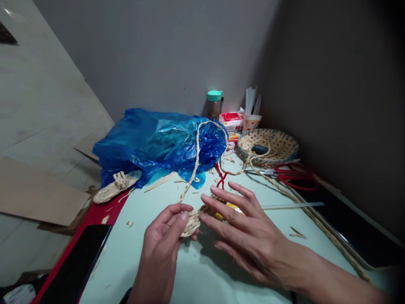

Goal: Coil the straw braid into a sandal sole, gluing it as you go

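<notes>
Straw weaving [190,226] is pinched in your left hand [165,236], your right hand [249,230] spread at its edge. A loosened pinch could unravel it.

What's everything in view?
Bag: one, blue, back
Bottle: one, brownish, back
Packet: one, red/white, back
Cup: one, pale, back
Basket: one, tan, right
Scissors: one, red, right
Slabs: two, black, both sides
Loose stick: one, white, right
Yarn: one, red, centre
Obscured item: one, yellow, centre
Braid: unsure, tan, centre
Slipper: one, tan, left
Table: one, green, foreground
Scraps: many, tan, table
Cardboard: several, brown, left
Woven piece: one, tan, left hand
Left hand, right hand: two, bare, centre
</notes>
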Motion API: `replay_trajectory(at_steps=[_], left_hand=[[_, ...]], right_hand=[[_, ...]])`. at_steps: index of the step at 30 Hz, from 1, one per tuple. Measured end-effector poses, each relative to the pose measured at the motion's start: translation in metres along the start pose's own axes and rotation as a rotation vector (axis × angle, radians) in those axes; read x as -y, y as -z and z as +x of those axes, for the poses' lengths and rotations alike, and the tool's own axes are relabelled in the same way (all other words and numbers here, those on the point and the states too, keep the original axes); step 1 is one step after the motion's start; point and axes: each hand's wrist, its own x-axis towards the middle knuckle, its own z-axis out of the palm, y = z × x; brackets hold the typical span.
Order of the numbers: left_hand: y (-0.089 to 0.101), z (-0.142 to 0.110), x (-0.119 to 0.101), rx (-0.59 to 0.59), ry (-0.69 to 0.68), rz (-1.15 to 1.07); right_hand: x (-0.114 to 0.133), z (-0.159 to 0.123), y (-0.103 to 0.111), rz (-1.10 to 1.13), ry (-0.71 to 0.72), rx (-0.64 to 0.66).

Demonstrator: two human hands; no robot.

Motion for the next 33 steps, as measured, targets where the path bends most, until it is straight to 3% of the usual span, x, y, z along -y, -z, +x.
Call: replay_trajectory(at_steps=[7, 13, 17, 25, 33], left_hand=[[0.0, -0.002, 0.002, 0.04, -0.027, 0.063], [-0.006, -0.007, 0.001, 0.121, -0.033, 0.13], [-0.013, -0.014, 0.004, 0.071, -0.029, 0.197], [-0.008, -0.012, 0.017, -0.003, -0.685, 0.739], [-0.005, -0.013, 0.022, -0.033, -0.912, 0.875]], right_hand=[[-0.004, 0.003, 0.008, 0.296, -0.176, -0.223], [-0.005, 0.003, 0.001, 0.564, -0.32, -0.189], [-0.002, 0.0, 0.001, 0.616, -0.37, -0.153], [0.004, -0.007, 0.001, 0.691, -0.407, -0.102], [0.008, -0.008, 0.001, 0.637, -0.384, -0.117]])
